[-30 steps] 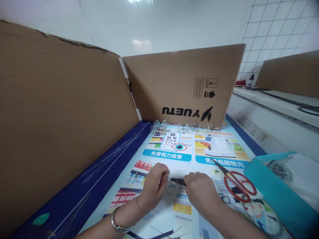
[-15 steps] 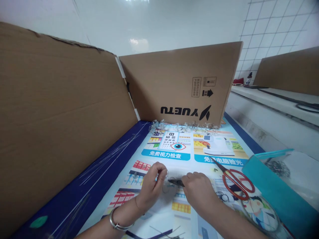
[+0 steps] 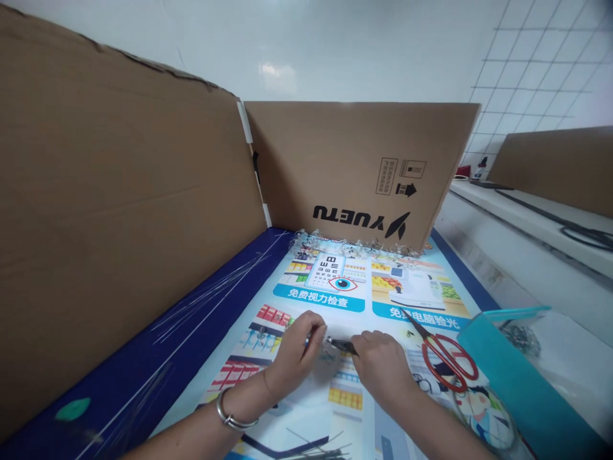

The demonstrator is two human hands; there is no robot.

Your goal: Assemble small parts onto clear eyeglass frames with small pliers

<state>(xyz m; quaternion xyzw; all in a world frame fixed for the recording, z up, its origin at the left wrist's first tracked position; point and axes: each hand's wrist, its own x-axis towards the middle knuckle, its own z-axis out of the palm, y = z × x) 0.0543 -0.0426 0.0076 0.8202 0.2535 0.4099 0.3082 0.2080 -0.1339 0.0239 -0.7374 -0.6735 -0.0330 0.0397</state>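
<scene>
My right hand point(image 3: 383, 364) is wrapped round the handles of small dark-jawed pliers point(image 3: 341, 346); their tips point left. Just across from them, my left hand point(image 3: 301, 348) pinches thumb and forefinger together on a thin wire piece point(image 3: 328, 341), mostly hidden by the fingers. A small shiny bit of it shows at the plier tips. Whether the jaws are closed on it is too small to tell. To the right of my right hand lie red-handled scissors point(image 3: 447, 361). Cut lengths of straight wire point(image 3: 325, 455) lie at the near edge.
Tall cardboard panels point(image 3: 119, 166) stand left and behind. Along the back panel's foot runs a row of small clear wire pieces point(image 3: 354, 246). Long thin wires point(image 3: 211, 291) lie on the left. At right sit a teal box point(image 3: 522, 377) holding tangled wire and a clear roll point(image 3: 512, 415).
The camera view has tilted slightly. The plier tips have turned a little and now meet a small shiny bit beside my left fingertips. Both hands keep their holds.
</scene>
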